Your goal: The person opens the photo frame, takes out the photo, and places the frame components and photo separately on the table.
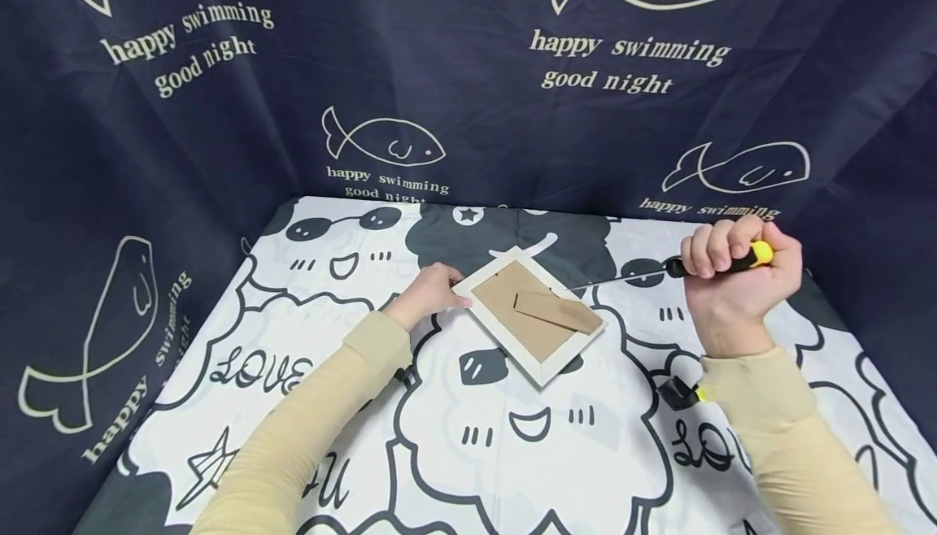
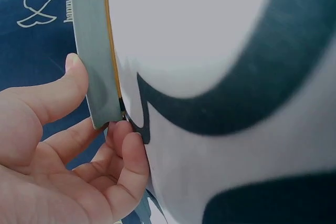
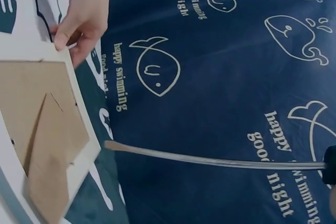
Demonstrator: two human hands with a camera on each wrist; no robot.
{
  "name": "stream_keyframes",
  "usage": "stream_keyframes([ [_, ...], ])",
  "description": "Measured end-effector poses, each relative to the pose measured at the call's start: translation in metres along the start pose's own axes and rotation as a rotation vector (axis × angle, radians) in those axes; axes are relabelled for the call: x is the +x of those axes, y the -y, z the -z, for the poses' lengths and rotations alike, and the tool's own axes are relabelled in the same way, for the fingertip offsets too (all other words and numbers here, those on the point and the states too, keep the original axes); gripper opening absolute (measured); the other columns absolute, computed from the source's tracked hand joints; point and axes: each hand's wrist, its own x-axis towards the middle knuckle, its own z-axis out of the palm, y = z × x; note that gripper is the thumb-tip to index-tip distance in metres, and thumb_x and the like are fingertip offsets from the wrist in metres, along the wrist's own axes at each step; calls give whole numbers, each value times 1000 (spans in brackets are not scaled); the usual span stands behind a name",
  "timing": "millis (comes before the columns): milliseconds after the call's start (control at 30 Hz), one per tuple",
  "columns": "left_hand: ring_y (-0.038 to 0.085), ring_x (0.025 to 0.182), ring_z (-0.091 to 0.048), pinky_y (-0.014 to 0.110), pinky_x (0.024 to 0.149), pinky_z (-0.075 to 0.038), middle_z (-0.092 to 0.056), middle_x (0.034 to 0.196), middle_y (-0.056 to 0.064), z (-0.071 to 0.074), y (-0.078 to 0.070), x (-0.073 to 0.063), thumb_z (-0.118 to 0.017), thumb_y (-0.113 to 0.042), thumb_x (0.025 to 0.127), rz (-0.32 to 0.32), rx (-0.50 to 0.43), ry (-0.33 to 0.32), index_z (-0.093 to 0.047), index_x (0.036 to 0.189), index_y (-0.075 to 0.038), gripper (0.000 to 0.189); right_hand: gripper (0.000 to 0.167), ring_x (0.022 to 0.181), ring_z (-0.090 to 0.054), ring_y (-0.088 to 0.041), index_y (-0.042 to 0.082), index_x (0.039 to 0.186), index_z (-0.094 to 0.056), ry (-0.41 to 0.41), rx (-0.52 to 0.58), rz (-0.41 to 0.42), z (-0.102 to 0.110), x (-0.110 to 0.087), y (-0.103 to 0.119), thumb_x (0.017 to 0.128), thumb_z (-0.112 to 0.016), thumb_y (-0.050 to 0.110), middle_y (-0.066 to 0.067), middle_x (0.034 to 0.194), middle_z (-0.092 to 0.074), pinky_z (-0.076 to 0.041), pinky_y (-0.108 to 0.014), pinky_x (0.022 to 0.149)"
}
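Observation:
A white-bordered picture frame (image 1: 505,337) lies tilted with its brown backing up. On the backing is a brown stand flap (image 1: 560,311), set at an angle. My left hand (image 1: 430,289) pinches the frame's left corner; in the left wrist view the thumb lies on one face and the curled fingers at the other. My right hand (image 1: 735,295) is raised to the right, fingers wrapped round a screwdriver's black and yellow handle (image 1: 763,254). Its long thin shaft (image 3: 210,161) points left, the tip close beside the frame's edge. Whether they touch, I cannot tell.
A white cloth with black cartoon clouds (image 1: 468,437) covers the work surface. Dark blue curtains (image 1: 483,104) with fish drawings and lettering stand behind it and at both sides. A small black and yellow item (image 1: 681,393) shows beside the right cuff.

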Motion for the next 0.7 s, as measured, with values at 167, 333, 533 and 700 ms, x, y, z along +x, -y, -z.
stream_keyframes([
  [167, 18, 79, -58, 28, 73, -49, -68, 99, 8, 0, -3, 2, -78, -22, 78, 6, 5, 25, -69, 108, -6, 35, 38, 33, -28, -22, 3, 56, -27, -6, 73, 8, 8, -4, -13, 85, -14, 23, -10, 41, -33, -15, -28, 36],
  [333, 19, 81, -58, 29, 75, -49, -67, 101, 9, 2, -5, 2, -78, -20, 78, 16, -4, 43, -69, 108, -6, 34, 37, 34, -27, -19, 2, 54, -28, 64, 30, 33, 17, -11, -35, 82, -11, 21, -8, 41, -34, -16, -27, 36],
  [533, 19, 83, -58, 30, 78, -49, -68, 102, 9, 2, -5, 3, -78, -20, 78, 13, -5, 47, -69, 108, -6, 34, 40, 34, -25, -17, 2, 51, -30, 123, -21, 32, 23, -14, -60, 80, -8, 17, -7, 40, -28, -17, -27, 36],
  [700, 20, 86, -59, 31, 80, -50, -68, 103, 10, 1, -5, 3, -78, -20, 78, 19, -5, 50, -69, 109, -5, 35, 36, 33, -24, -16, 3, 50, -30, 145, -59, 50, 26, -15, -77, 78, -10, 13, -6, 40, -26, -18, -26, 35],
])
